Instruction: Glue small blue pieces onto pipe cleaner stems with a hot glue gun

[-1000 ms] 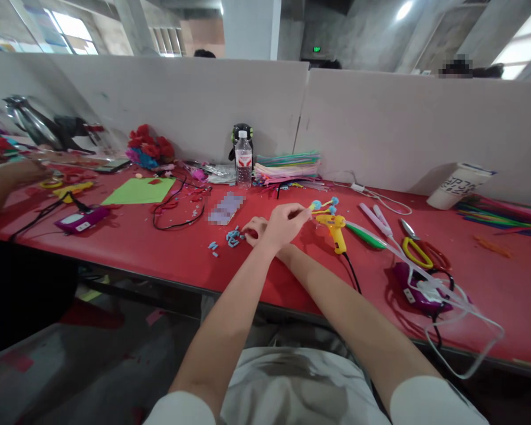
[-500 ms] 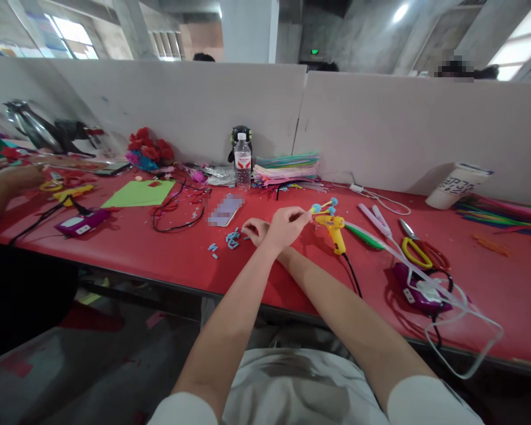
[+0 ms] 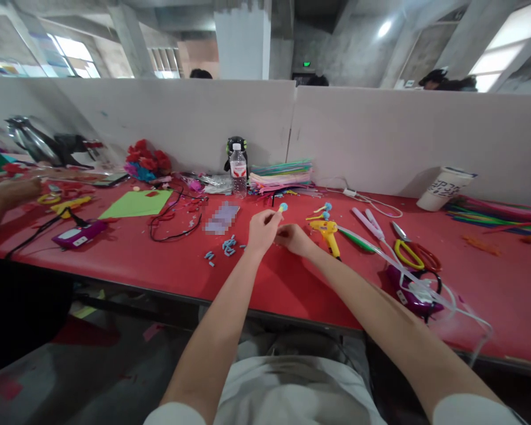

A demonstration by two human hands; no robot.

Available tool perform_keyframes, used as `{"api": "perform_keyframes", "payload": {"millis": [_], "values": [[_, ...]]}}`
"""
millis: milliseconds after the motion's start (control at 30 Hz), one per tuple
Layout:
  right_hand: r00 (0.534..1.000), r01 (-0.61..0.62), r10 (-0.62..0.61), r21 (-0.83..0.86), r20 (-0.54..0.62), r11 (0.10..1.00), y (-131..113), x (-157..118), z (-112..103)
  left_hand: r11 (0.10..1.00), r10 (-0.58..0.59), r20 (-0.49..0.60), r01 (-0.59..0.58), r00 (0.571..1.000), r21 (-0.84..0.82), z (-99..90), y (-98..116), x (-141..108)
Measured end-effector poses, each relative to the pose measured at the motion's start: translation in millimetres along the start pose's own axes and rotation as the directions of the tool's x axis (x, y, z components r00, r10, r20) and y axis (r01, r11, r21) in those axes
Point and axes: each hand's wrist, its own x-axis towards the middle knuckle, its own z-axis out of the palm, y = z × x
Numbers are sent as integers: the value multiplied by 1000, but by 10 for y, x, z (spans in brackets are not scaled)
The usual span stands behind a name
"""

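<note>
My left hand (image 3: 264, 230) pinches a small yellow stem topped by a blue fuzzy ball (image 3: 284, 207) over the red table. Close beside it on the right, my right hand (image 3: 294, 239) has its fingers curled together; anything between its fingertips is too small to make out. Several short blue pieces (image 3: 229, 245) lie to the left of my hands. To the right, more blue balls on yellow stems (image 3: 326, 208) rest by a yellow glue gun (image 3: 328, 232).
A phone (image 3: 222, 218), a bottle (image 3: 238, 171) and bundled pipe cleaners (image 3: 281, 177) stand or lie behind. Scissors (image 3: 409, 248), a purple box (image 3: 413, 292) and a cup (image 3: 445, 189) are at the right. Another person's hand (image 3: 15, 192) is at far left.
My left hand has moved left with a blue ball, away from the other stems. My right hand has shifted right, and my forearms are no longer crossed. The camera view has tilted up slightly.
</note>
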Motion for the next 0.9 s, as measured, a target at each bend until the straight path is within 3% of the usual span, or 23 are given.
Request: {"api": "perform_keyframes", "payload": {"millis": [100, 200, 400, 667, 900], "values": [[997, -65, 63, -27, -47, 998, 2, -187, -174, 998, -27, 2, 27, 1000, 62, -41, -141, -13], [993, -43, 42, -4, -113, 999, 12, -303, -243, 993, -54, 45, 49, 998, 108, -31, -226, -51], [988, 17, 5, 142, -151, 990, 69, -354, -184, 979, -37, 131, 9, 991, 202, 11, -273, -118], [970, 24, 20, 176, -244, 984, 40, -352, -134, 970, 6, 193, -53, 981, 237, 21, -269, -146], [982, 33, 35, 351, -186, 936, 48, -370, -125, 982, 13, 251, -59, 968, 177, 40, -234, -154]]}}
